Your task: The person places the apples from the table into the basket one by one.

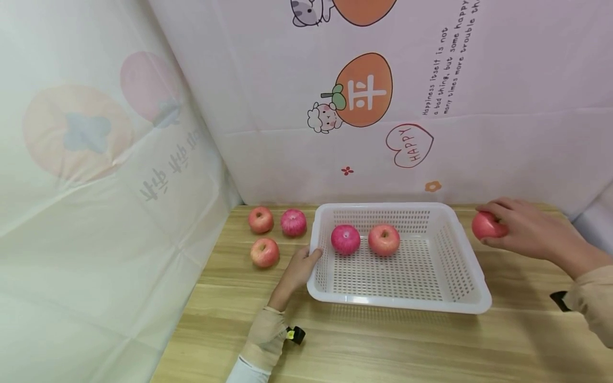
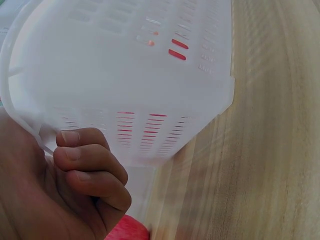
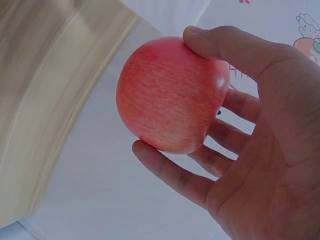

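Note:
A white plastic basket (image 1: 397, 303) with perforated walls stands on the table, holding a pinkish apple (image 1: 345, 240) and a paler red apple (image 1: 384, 240). My left hand (image 1: 301, 268) grips the basket's left rim, thumb inside. In the left wrist view, the fingers (image 2: 95, 165) curl under that rim from outside. Beyond the basket's right side, my right hand (image 1: 531, 229) holds a red apple (image 1: 487, 225). The right wrist view shows this apple (image 3: 172, 95) between thumb and fingers, raised off the table.
Left of the basket lie three more apples: one at the back (image 1: 261, 219), a deep pink apple (image 1: 293, 222) beside it and one nearer the front (image 1: 265, 252). A printed white cloth (image 1: 287, 159) hangs behind the wooden table (image 1: 383, 351), and a pale sheet (image 1: 96, 239) hangs at left.

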`<state>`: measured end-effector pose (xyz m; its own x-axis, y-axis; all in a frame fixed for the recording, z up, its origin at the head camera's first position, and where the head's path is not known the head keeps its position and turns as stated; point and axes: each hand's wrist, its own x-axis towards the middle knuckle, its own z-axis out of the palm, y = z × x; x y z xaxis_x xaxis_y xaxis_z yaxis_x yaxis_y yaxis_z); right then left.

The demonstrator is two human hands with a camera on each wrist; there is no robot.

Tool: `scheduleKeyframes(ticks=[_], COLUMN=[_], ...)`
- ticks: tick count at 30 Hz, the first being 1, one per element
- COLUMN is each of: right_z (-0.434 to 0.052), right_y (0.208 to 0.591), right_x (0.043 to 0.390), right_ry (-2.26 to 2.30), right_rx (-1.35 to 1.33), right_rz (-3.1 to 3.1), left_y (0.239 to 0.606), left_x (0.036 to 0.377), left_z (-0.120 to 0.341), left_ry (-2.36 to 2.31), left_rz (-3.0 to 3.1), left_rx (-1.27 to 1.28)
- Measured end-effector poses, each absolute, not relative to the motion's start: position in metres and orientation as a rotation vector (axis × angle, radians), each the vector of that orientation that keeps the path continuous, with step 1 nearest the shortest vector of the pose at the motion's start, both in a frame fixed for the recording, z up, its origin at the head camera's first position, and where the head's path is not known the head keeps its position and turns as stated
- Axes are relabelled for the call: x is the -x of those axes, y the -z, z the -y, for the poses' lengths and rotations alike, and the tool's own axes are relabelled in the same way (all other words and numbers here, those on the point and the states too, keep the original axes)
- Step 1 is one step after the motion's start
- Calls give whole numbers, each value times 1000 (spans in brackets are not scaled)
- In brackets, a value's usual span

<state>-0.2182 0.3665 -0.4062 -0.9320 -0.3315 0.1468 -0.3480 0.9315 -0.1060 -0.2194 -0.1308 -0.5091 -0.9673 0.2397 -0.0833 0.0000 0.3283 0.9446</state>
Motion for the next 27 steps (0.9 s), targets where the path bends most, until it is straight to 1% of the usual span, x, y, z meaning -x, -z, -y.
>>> scheduleKeyframes(ticks=[8, 27], right_z=[-362, -341], right_y=[406, 395], right_x=[221, 224], right_ry=[-242, -244], right_rx=[-600, -577], right_rz=[2876, 2939], left_y=[512, 511], left_x=[220, 220], left_z=[131, 131], left_ry=[-1696, -1721], left_rz=[-2377, -2371], left_rx=[-200, -194])
